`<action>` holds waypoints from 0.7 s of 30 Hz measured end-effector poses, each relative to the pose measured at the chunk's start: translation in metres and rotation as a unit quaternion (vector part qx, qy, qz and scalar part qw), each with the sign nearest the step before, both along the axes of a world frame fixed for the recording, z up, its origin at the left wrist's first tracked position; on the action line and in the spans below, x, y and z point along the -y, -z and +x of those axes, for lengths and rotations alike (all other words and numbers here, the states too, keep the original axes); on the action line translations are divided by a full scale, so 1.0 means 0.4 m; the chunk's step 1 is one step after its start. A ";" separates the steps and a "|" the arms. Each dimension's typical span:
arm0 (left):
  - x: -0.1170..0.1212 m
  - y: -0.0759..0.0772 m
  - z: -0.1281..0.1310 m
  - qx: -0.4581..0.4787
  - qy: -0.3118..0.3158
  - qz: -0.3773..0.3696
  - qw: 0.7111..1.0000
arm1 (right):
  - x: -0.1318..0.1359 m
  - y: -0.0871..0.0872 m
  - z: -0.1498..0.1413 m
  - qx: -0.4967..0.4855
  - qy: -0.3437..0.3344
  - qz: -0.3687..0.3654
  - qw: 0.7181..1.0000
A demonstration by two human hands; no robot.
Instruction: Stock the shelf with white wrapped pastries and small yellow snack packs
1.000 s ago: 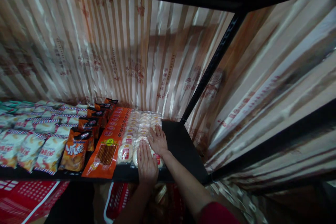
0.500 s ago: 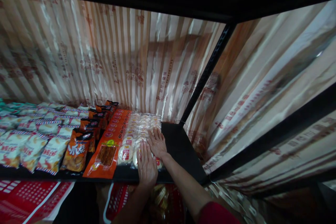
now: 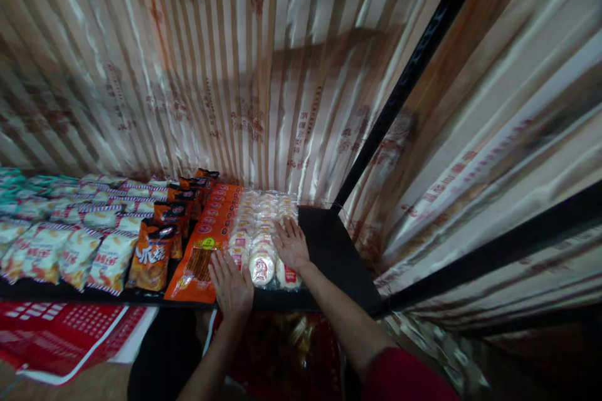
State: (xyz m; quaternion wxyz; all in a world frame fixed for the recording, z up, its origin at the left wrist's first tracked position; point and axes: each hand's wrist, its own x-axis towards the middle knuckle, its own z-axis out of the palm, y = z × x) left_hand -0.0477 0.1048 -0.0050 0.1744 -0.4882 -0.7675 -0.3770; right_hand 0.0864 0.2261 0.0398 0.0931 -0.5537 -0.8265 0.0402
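Rows of clear-wrapped round white cakes with red labels [image 3: 262, 268] lie on the black shelf. My right hand [image 3: 291, 243] rests flat on their right-hand rows, fingers stretched toward the back. My left hand [image 3: 231, 285] is open at the front left of the rows, fingers spread. Its fingertips lie over the seam between the cakes and a flat orange snack packet [image 3: 190, 288], whose window shows brown sticks. Whether the left palm presses on the cakes or the packet I cannot tell. Neither hand grips anything.
Orange snack bags [image 3: 149, 260] and several rows of white snack bags [image 3: 109, 263] stand to the left. A black post [image 3: 390, 113] rises at the shelf's back right corner, before striped wrapping [image 3: 244, 75]. Below are a red bag with white edging [image 3: 61, 332] and a dark red container.
My left hand has moved left, off the middle of the white cakes to their left edge beside the orange packet. The right hand stays on the cakes. The view has shifted slightly.
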 end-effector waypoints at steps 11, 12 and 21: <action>-0.015 0.029 0.012 -0.029 0.030 -0.007 0.999 | -0.001 0.003 -0.001 -0.016 0.004 0.001 1.000; -0.016 0.028 0.011 -0.031 0.029 -0.005 0.999 | -0.001 0.003 -0.001 -0.017 0.004 -0.001 1.000; -0.086 0.000 -0.024 -0.023 0.043 -0.009 0.999 | 0.002 -0.001 0.002 -0.026 0.002 0.008 1.000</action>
